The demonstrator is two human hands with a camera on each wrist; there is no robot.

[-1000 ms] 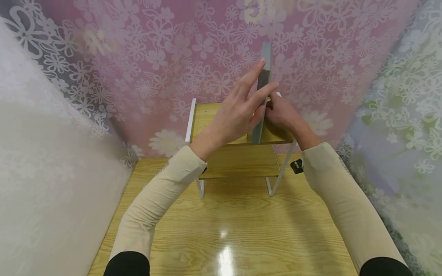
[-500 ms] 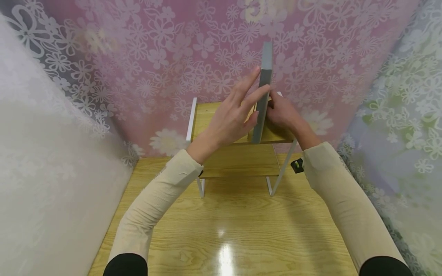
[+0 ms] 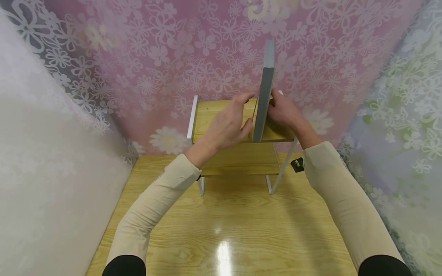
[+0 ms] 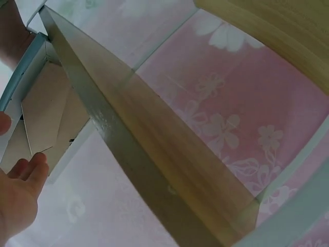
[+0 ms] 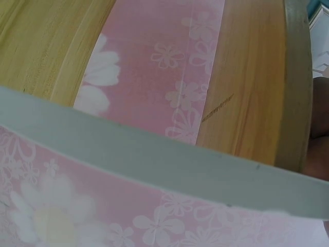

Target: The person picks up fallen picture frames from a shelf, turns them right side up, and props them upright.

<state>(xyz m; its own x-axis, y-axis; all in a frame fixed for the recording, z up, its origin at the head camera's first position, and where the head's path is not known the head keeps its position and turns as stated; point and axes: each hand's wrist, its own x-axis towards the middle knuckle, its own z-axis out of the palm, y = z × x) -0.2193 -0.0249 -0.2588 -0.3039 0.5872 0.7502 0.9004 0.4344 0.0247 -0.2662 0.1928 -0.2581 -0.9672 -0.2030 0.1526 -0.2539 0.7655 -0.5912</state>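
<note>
A grey picture frame (image 3: 265, 96) stands upright, seen edge-on, over the top board of a small wooden shelf table (image 3: 212, 115). Its brown back panel (image 4: 43, 110), with a flap on it, faces left. My left hand (image 3: 226, 124) is beside that back, thumb and fingers apart; in the left wrist view its fingertips are at the flap's lower edge. On the frame's other side, my right hand (image 3: 284, 111) holds it, the fingertips partly hidden behind it. The right wrist view shows only a dark part of the right hand (image 5: 320, 118) at the edge.
White metal legs (image 3: 283, 168) carry the table, with a lower wooden shelf (image 3: 241, 161) beneath. A pink flowered curtain (image 3: 155, 76) hangs close behind, and pale cloths (image 3: 62, 161) close off both sides. The floor (image 3: 221, 218) is wood-patterned.
My left hand has drawn back from the frame's front edge, its raised fingers coming down and left to the back panel. The right hand and the frame stay nearly still.
</note>
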